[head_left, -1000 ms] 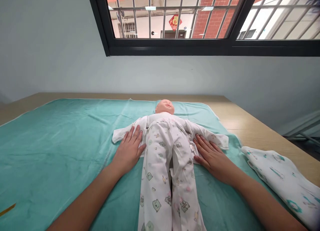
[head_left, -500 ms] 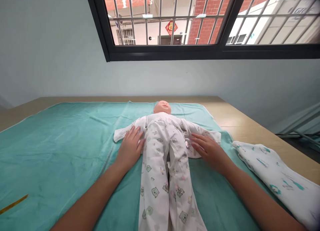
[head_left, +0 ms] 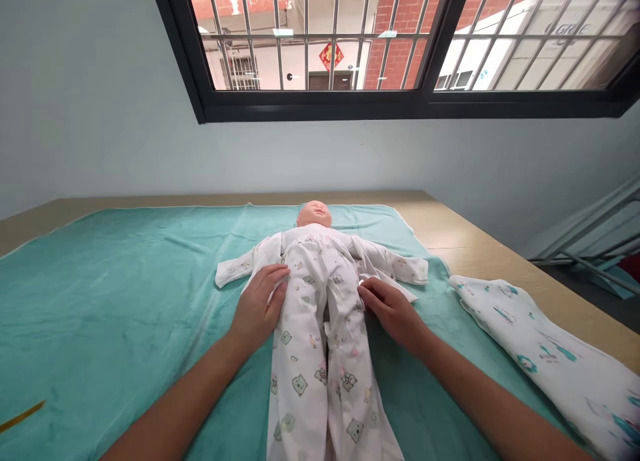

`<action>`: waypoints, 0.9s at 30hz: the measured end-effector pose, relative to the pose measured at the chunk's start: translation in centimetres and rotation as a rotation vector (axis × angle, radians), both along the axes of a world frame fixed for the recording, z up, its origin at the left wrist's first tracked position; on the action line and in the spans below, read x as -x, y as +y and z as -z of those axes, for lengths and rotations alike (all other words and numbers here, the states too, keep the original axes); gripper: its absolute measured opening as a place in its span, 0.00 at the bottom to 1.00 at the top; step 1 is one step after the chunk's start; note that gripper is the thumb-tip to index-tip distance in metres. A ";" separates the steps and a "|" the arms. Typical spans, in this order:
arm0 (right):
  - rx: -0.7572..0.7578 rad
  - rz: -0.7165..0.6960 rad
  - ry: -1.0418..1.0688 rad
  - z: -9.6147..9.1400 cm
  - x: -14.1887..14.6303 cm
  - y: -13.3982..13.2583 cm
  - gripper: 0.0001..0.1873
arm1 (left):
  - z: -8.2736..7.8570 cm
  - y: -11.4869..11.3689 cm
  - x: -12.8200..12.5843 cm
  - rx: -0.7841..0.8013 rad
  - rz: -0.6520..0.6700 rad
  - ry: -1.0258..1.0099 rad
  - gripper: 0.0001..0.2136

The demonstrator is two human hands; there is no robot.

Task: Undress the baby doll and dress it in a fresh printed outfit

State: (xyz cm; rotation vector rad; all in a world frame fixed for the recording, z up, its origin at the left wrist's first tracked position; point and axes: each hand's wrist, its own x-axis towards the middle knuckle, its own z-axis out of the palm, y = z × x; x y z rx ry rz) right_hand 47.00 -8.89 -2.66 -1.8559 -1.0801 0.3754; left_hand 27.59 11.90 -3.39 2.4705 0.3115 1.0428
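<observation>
A baby doll (head_left: 314,214) lies on its back on a teal towel (head_left: 125,294), head away from me. It wears a white top with sleeves spread out, and white bear-print trousers (head_left: 320,328) lie over its body, legs running toward me. My left hand (head_left: 257,308) rests at the doll's left side, with fingers and thumb curled on the white fabric at the trousers' edge. At the other side my right hand (head_left: 390,308) has its fingers bent in against the trousers' edge.
A white cloth with a teal print (head_left: 540,348) lies at the right on the wooden table (head_left: 475,248). A yellow strip (head_left: 20,414) sits on the towel at the far left. A wall with a barred window (head_left: 350,41) stands behind the table.
Both hands lay flat and spread beside the doll a second ago. They have slid inward to the trousers' edges and their fingers have curled on the fabric. My view has shifted slightly right.
</observation>
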 end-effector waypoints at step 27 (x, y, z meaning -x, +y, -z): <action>0.000 -0.050 -0.001 0.1 0.2 -0.2 0.22 | 0.7 0.9 -0.4 0.001 -0.048 0.063 0.14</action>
